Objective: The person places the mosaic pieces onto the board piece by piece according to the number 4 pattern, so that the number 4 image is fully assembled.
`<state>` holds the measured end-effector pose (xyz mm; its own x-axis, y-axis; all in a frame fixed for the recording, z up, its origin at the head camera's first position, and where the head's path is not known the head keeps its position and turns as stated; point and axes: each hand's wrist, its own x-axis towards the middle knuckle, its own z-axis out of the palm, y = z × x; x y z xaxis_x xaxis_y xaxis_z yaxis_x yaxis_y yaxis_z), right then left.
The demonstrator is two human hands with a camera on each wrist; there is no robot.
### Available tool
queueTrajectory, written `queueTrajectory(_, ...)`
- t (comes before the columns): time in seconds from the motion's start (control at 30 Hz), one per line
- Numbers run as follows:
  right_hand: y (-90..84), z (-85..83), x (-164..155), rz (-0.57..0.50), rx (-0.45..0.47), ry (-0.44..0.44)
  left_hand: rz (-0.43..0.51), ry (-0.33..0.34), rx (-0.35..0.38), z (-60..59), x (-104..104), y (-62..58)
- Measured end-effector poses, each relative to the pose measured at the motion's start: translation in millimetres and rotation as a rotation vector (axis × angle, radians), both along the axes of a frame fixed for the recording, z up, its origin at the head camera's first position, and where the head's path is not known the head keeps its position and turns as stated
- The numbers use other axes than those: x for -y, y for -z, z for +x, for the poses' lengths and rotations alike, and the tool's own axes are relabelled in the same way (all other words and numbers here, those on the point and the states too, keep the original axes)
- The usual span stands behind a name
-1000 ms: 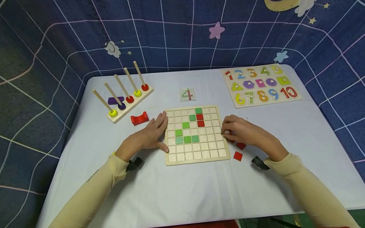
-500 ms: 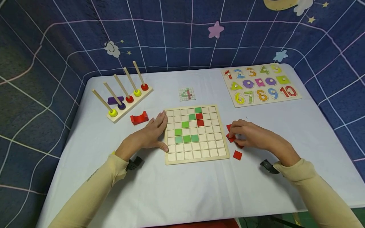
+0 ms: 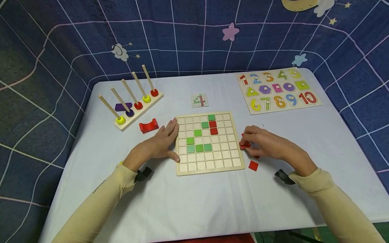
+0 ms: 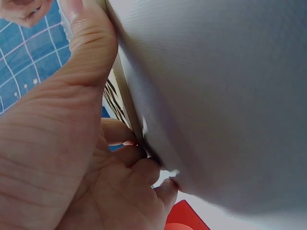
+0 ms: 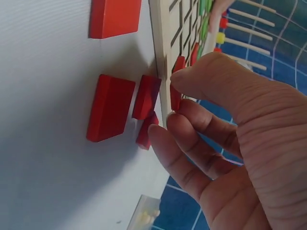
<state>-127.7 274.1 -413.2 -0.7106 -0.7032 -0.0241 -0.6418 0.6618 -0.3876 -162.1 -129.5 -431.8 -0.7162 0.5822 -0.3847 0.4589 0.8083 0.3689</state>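
My left hand rests at the left edge of a wooden grid board, fingers extended along its side and thumb by the lower corner. Green square tiles and two red ones sit in some of the board's cells. Just off the board's right edge, my right hand pinches a red square tile between thumb and fingertips. Loose red tiles lie on the table beneath and beside that hand; another red tile is nearer the front. The right hand partly hides some of them in the head view.
A small pattern card lies behind the board. At the back left stands a peg stand with coloured rings, a red curved block and a purple block nearby. A number puzzle occupies the back right of the white table.
My right hand has drawn back from the board's right edge to the loose red tiles, then shifted slightly left with a red tile pinched. The left hand has stayed in place.
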Motion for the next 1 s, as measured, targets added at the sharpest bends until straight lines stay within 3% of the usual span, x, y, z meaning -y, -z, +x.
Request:
queueTrajectory(0.37, 1.4, -15.1, 24.7, -0.03, -0.004, -0.03, 0.016, 0.003, 0.012, 0.0, 2.4, 2.3)
queueTrajectory(0.77, 0.1, -40.0, 72.3, -0.065, -0.008, -0.135, 0.026, -0.009, 0.018, 0.9, 2.0, 0.2)
queueTrajectory(1.0, 11.0, -43.4, 84.1, -0.082, -0.037, -0.158, 0.026, -0.01, 0.022, 0.1, 1.9, -0.5)
